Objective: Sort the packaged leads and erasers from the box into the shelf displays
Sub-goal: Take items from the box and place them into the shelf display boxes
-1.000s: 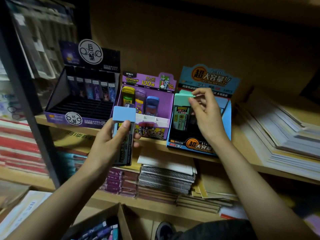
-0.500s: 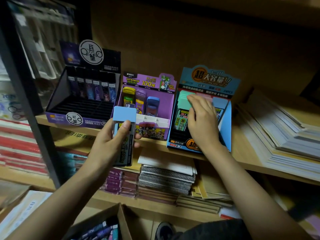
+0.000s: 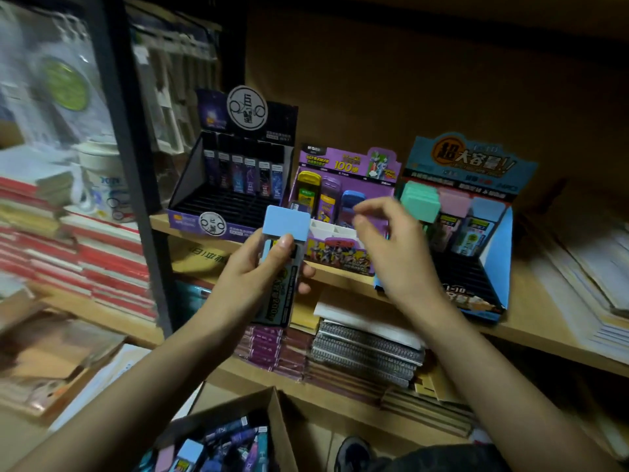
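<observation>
My left hand [image 3: 253, 267] grips a lead pack with a light-blue cap [image 3: 286, 222] upright, in front of the purple display [image 3: 343, 212]. My right hand [image 3: 391, 253] hovers just right of it, fingers apart and holding nothing. In the blue display [image 3: 495, 240] on the right, a green-capped pack [image 3: 419, 201] stands at the back left beside pink-capped and blue-capped ones. A black display [image 3: 235, 185] with dark packs along its back stands at the left. The cardboard box [image 3: 269, 413] with several packs sits at the bottom.
The three displays stand on a wooden shelf [image 3: 544, 335]. Notebooks and spiral pads [image 3: 364, 345] are stacked on the shelf below. Paper stacks [image 3: 585, 267] lie at the right. A black upright post [image 3: 129, 165] divides off the left shelves with red books [image 3: 102, 253].
My right hand let go of the green-capped pack in the blue display and drew back left toward my left hand. The view shifted a little.
</observation>
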Action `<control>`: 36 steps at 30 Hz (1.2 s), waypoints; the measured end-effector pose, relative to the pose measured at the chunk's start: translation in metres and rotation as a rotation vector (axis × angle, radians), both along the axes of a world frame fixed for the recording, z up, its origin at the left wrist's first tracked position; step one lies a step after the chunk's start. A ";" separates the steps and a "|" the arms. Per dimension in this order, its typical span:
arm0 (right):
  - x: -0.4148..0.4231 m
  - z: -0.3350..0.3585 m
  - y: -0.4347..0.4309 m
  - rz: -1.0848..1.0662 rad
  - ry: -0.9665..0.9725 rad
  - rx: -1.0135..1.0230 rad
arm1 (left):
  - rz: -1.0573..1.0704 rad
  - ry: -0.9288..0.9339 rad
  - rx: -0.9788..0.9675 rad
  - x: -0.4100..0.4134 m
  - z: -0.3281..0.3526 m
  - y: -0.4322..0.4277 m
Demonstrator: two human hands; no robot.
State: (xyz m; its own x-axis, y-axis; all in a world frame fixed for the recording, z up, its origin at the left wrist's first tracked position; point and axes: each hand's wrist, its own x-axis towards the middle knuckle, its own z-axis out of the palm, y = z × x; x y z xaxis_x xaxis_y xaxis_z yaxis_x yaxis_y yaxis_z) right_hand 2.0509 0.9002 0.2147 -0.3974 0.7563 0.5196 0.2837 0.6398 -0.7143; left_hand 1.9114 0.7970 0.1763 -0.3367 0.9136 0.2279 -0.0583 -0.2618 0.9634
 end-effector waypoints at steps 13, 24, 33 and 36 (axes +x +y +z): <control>-0.049 -0.005 -0.029 0.387 0.141 -0.520 | 0.030 0.055 -0.072 -0.024 0.003 -0.023; 0.063 0.037 0.048 -0.014 0.452 -0.263 | 0.038 0.011 0.003 -0.002 0.009 0.010; 0.149 0.025 0.118 -0.384 0.263 0.021 | -0.011 -0.002 -0.024 0.027 -0.008 0.037; 0.148 0.013 0.133 -0.302 0.144 0.081 | 0.006 0.032 -0.023 0.026 -0.018 0.041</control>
